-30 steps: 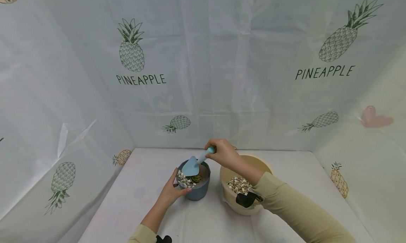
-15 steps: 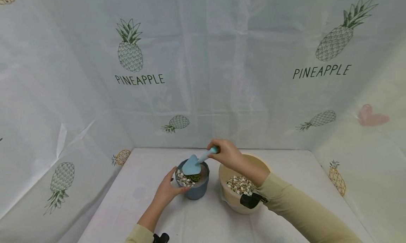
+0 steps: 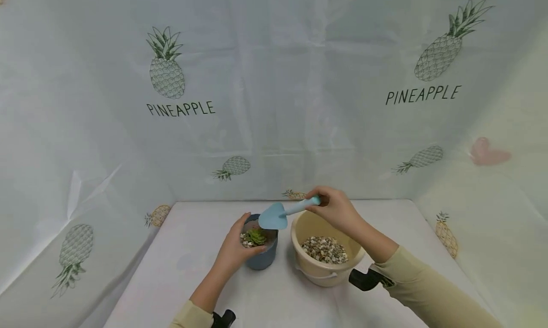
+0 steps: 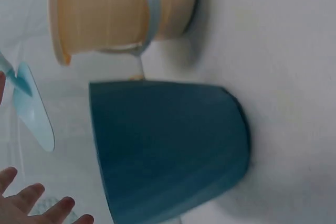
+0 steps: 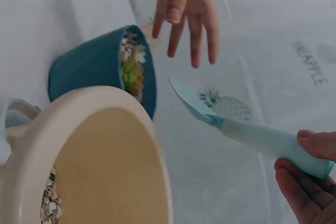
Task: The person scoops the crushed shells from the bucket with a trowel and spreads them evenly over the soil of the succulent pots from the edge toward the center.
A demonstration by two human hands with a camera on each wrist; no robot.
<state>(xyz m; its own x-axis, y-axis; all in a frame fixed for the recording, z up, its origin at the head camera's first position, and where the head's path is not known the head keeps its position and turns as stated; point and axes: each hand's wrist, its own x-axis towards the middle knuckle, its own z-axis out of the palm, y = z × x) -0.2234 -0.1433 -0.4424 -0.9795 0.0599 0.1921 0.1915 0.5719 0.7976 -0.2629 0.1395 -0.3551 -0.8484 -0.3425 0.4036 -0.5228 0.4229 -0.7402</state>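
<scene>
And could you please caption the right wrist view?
Right hand holding pale blue trowel near round beige bucket, tapered teal pot.

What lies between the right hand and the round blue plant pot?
In the head view, a light blue trowel, blade towards the pot, handle in the right hand.

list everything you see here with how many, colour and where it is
trowel: one, light blue, in the right hand
flowerpot: one, dark blue, left of the bucket
succulent: one, green, in the flowerpot
pebbles: uncountable, mixed white and brown, in bucket and flowerpot
bucket: one, cream, on the table
bucket handle: one, whitish, hanging outside the bucket
table: one, white, beneath both containers
pineapple-print sheeting: count unclear, pale, around the table
wrist devices: two, black, at the sleeve cuffs
sleeves: two, khaki, on the forearms
left hand: one, bare, near the flowerpot, not touching
right hand: one, bare, pinching the trowel
</scene>
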